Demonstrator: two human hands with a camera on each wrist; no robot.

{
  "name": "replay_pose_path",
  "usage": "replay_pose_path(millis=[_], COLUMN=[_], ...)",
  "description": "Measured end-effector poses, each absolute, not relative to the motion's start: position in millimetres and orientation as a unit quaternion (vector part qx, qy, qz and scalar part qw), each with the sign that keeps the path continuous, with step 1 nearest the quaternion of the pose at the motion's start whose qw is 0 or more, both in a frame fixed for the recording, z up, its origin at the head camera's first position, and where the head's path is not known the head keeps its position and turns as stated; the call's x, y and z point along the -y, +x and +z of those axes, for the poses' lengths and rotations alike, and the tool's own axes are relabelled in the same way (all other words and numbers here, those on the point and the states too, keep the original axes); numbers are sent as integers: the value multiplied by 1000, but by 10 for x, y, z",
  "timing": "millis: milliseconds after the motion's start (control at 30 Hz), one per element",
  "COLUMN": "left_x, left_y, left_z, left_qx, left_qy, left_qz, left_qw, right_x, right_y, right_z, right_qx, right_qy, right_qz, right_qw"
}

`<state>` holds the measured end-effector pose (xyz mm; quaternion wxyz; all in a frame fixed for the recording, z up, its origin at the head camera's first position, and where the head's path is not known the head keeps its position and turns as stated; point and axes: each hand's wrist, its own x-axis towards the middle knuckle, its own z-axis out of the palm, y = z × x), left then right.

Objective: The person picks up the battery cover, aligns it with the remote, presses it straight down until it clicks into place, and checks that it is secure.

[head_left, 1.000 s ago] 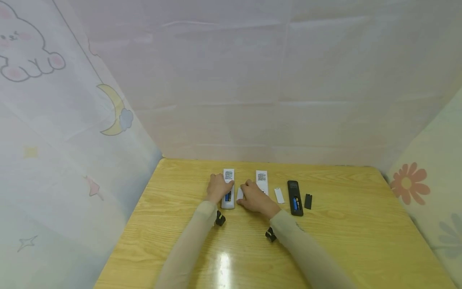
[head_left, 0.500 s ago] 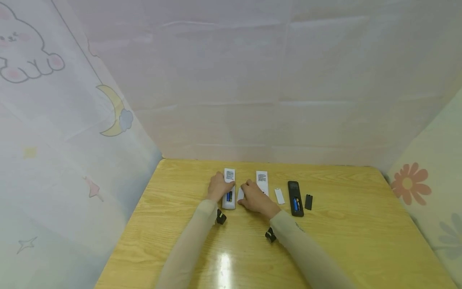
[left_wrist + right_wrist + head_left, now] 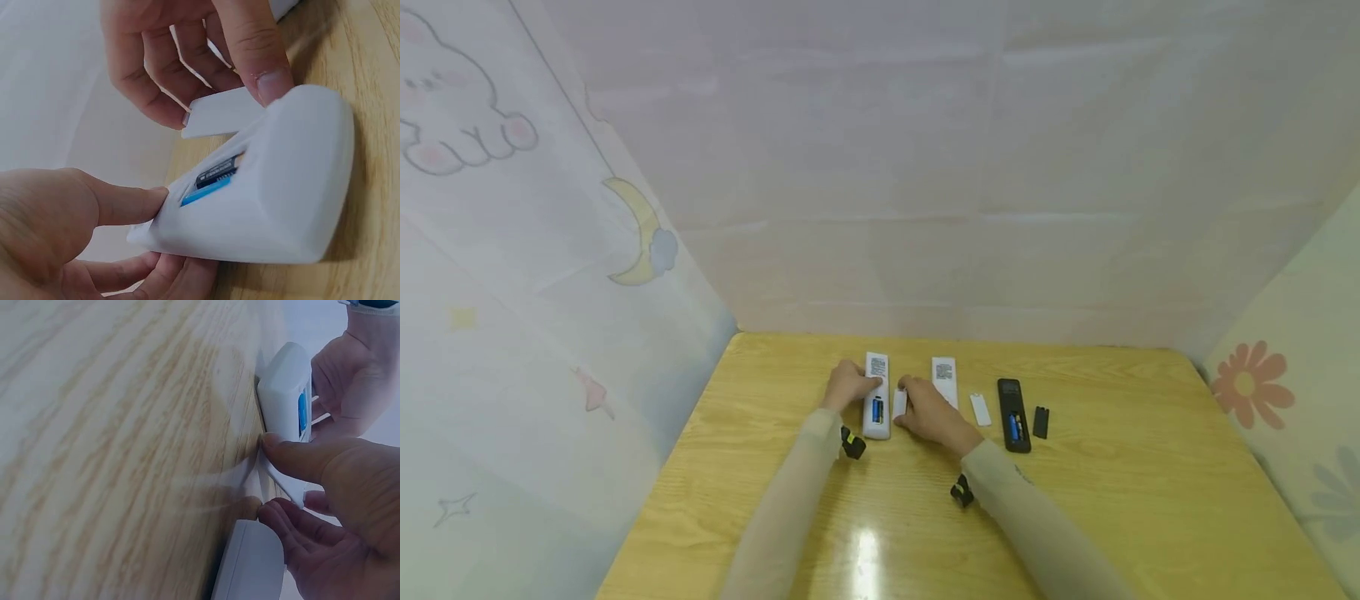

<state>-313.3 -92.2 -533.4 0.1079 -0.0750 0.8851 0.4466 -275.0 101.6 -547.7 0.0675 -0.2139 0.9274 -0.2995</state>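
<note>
A white remote control point(image 3: 876, 427) lies back up, its battery compartment uncovered. Inside it sit a blue battery point(image 3: 206, 191) and a black one point(image 3: 216, 172). My left hand point(image 3: 848, 385) holds this remote at its left side, the thumb on its back and the other fingers along its edge. Just to the right, my right hand point(image 3: 931, 413) pinches a small white battery cover point(image 3: 224, 111) between thumb and fingers, held beside the compartment. A second white remote point(image 3: 944, 377) stands partly hidden behind the right hand.
Right of the hands lie another white cover point(image 3: 981, 410), a black remote point(image 3: 1012, 392) with its batteries showing, and a black cover point(image 3: 1041, 422). The wooden table point(image 3: 1120, 508) meets a pale cloth backdrop point(image 3: 925, 258) behind.
My left hand has slid a little left on the remote, leaving more of the batteries in sight. The right hand stays nearly in place with the cover.
</note>
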Motion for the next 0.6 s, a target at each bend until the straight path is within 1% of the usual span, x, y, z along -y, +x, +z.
replay_pose_path(millis=[133, 433, 600], left_x=[961, 1088, 1143], left_y=[-3120, -3177, -3196], left_z=[-5372, -5577, -5612], left_qx=[-850, -759, -732], left_qy=[-83, -77, -74], left_qz=[503, 625, 651], left_qw=[130, 164, 186], right_x=[-1019, -1001, -1012], right_y=[-2762, -2745, -2735], right_z=[-5508, -5526, -5507], right_qx=[-917, -913, -914], right_qy=[-217, -205, -198], right_qz=[-327, -351, -352], right_qw=[65, 41, 33])
